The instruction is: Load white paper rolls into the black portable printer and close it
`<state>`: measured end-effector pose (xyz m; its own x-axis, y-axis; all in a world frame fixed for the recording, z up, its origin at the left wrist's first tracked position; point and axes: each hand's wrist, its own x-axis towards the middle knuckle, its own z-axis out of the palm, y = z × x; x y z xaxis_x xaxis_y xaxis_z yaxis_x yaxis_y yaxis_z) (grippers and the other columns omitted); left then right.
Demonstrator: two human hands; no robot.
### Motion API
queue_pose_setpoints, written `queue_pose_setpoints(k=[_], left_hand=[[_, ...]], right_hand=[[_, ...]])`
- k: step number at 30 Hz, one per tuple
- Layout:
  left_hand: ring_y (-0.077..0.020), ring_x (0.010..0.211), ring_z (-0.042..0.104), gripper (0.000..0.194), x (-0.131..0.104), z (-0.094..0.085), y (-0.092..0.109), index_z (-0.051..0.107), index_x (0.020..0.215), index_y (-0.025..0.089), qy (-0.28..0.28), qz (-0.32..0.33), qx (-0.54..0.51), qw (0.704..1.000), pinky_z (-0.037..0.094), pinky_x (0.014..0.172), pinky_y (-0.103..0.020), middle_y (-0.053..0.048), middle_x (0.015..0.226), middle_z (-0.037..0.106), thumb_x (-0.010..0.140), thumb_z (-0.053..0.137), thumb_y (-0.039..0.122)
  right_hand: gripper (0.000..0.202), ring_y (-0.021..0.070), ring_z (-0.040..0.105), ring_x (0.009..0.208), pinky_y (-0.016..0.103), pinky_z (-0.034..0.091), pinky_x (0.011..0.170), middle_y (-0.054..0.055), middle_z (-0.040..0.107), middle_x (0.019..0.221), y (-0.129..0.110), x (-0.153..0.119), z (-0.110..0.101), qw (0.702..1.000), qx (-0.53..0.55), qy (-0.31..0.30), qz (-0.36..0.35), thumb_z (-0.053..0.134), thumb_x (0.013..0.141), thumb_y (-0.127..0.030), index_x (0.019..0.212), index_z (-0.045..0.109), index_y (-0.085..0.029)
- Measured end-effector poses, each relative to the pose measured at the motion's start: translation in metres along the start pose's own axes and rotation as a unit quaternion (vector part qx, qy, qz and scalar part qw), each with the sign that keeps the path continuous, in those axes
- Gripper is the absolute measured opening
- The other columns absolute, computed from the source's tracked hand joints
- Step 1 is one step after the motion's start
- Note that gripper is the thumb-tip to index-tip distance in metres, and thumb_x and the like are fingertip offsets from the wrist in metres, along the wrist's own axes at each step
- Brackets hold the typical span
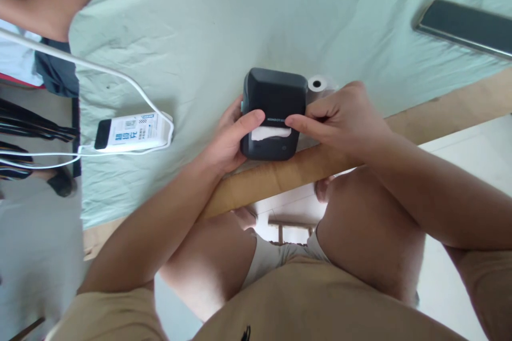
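A black portable label printer (pixel 276 93) is held near the table's front edge, with a strip of white paper (pixel 271 133) showing at its slot. My left hand (pixel 232 136) wraps round the printer's left side, thumb on the top face beside the slot. On the other side, my right hand (pixel 336 117) grips the right edge, its thumb resting on the top just above the paper's right end. Some of the fingers of both hands are hidden by the printer. Right behind my right hand lies a white paper roll (pixel 317 84) with a dark core, partly covered.
A white power bank (pixel 138 132) with a white cable (pixel 120 72) lies to the left on the pale green tablecloth (pixel 192 37). A dark flat object (pixel 466 26) lies at the far right. Another person's arm (pixel 60 0) rests at the upper left. A wooden edge (pixel 256 184) borders the table.
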<state>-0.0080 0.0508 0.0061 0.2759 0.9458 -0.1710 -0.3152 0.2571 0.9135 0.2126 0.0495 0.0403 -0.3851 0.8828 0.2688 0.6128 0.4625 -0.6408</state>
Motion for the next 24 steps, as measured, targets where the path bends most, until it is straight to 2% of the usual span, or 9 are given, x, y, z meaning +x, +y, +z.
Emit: queue_pose_setpoints(k=[3, 6, 9, 11, 15, 17, 19, 21, 24], left_hand=[[-0.0311, 0.101, 0.082, 0.047, 0.001, -0.001, -0.002, 0.072, 0.114, 0.023, 0.026, 0.020, 0.001, 0.999, 0.063, 0.080, -0.037, -0.004, 0.096, 0.077, 0.081, 0.093, 0.050], [-0.0275, 0.095, 0.082, 0.042, 0.002, -0.001, -0.002, 0.072, 0.113, 0.022, 0.024, 0.027, -0.010, 0.999, 0.064, 0.080, -0.037, -0.003, 0.094, 0.077, 0.083, 0.092, 0.044], [-0.0307, 0.108, 0.083, 0.036, 0.002, 0.001, 0.000, 0.074, 0.113, 0.021, 0.000, 0.027, -0.030, 0.999, 0.067, 0.086, -0.038, -0.005, 0.099, 0.082, 0.088, 0.087, 0.043], [-0.0340, 0.123, 0.081, 0.035, 0.003, 0.004, 0.002, 0.076, 0.114, 0.021, -0.009, 0.020, -0.047, 0.999, 0.069, 0.096, -0.041, -0.007, 0.105, 0.085, 0.093, 0.081, 0.049], [-0.0389, 0.137, 0.075, 0.044, 0.005, 0.007, 0.005, 0.078, 0.108, 0.018, -0.009, -0.031, -0.090, 0.995, 0.068, 0.107, -0.048, -0.011, 0.112, 0.087, 0.100, 0.069, 0.060], [-0.0386, 0.138, 0.075, 0.041, 0.005, 0.008, 0.004, 0.078, 0.104, 0.017, 0.011, -0.048, -0.092, 0.995, 0.067, 0.109, -0.049, -0.011, 0.111, 0.087, 0.102, 0.069, 0.058], [-0.0369, 0.137, 0.076, 0.033, 0.004, 0.009, 0.003, 0.077, 0.103, 0.018, 0.026, -0.048, -0.082, 0.995, 0.067, 0.110, -0.048, -0.010, 0.110, 0.087, 0.102, 0.072, 0.050], [-0.0350, 0.136, 0.077, 0.026, 0.002, 0.011, 0.002, 0.077, 0.100, 0.019, 0.032, -0.044, -0.079, 0.995, 0.067, 0.110, -0.046, -0.009, 0.108, 0.087, 0.103, 0.072, 0.044], [-0.0319, 0.130, 0.080, 0.030, 0.000, 0.013, 0.004, 0.075, 0.096, 0.019, 0.062, -0.062, -0.085, 0.993, 0.068, 0.109, -0.043, -0.008, 0.102, 0.087, 0.109, 0.064, 0.044]], right_hand=[[0.076, 0.0100, 0.020, 0.055, 0.034, 0.021, 0.058, -0.006, 0.019, 0.050, 0.004, 0.002, 0.003, 0.999, 0.000, -0.029, 0.026, 0.070, 0.105, -0.045, 0.049, 0.025, -0.021], [0.074, 0.0100, 0.025, 0.054, 0.034, 0.022, 0.058, -0.005, 0.029, 0.049, 0.006, 0.003, 0.005, 0.999, -0.007, -0.041, 0.036, 0.066, 0.107, -0.050, 0.046, 0.035, -0.021], [0.069, 0.0101, 0.030, 0.052, 0.033, 0.024, 0.058, -0.004, 0.039, 0.049, 0.007, 0.005, 0.007, 0.998, -0.020, -0.045, 0.038, 0.061, 0.107, -0.053, 0.048, 0.046, -0.021], [0.069, 0.0099, 0.028, 0.052, 0.033, 0.024, 0.058, -0.005, 0.036, 0.049, 0.008, 0.005, 0.007, 0.998, -0.022, -0.042, 0.032, 0.058, 0.107, -0.054, 0.049, 0.043, -0.021], [0.059, 0.0105, 0.025, 0.053, 0.032, 0.027, 0.059, -0.006, 0.027, 0.052, 0.006, 0.003, 0.005, 0.999, 0.007, 0.035, -0.003, 0.054, 0.105, -0.049, 0.058, 0.030, -0.023], [0.046, 0.0119, 0.031, 0.053, 0.032, 0.033, 0.057, -0.007, 0.036, 0.055, 0.005, 0.000, 0.003, 0.995, 0.020, 0.096, -0.004, 0.059, 0.101, -0.047, 0.069, 0.035, -0.026], [0.039, 0.0138, 0.038, 0.052, 0.033, 0.039, 0.055, -0.007, 0.045, 0.058, 0.003, -0.003, 0.001, 0.993, 0.020, 0.118, -0.005, 0.067, 0.096, -0.046, 0.078, 0.037, -0.029], [0.041, 0.0155, 0.044, 0.052, 0.034, 0.045, 0.057, -0.007, 0.049, 0.060, 0.002, -0.005, -0.001, 0.996, 0.009, 0.088, -0.001, 0.072, 0.094, -0.044, 0.082, 0.035, -0.030], [0.044, 0.0164, 0.050, 0.055, 0.036, 0.050, 0.062, -0.007, 0.054, 0.063, 0.001, -0.007, -0.003, 0.999, 0.018, 0.027, -0.006, 0.076, 0.093, -0.038, 0.083, 0.034, -0.030]])
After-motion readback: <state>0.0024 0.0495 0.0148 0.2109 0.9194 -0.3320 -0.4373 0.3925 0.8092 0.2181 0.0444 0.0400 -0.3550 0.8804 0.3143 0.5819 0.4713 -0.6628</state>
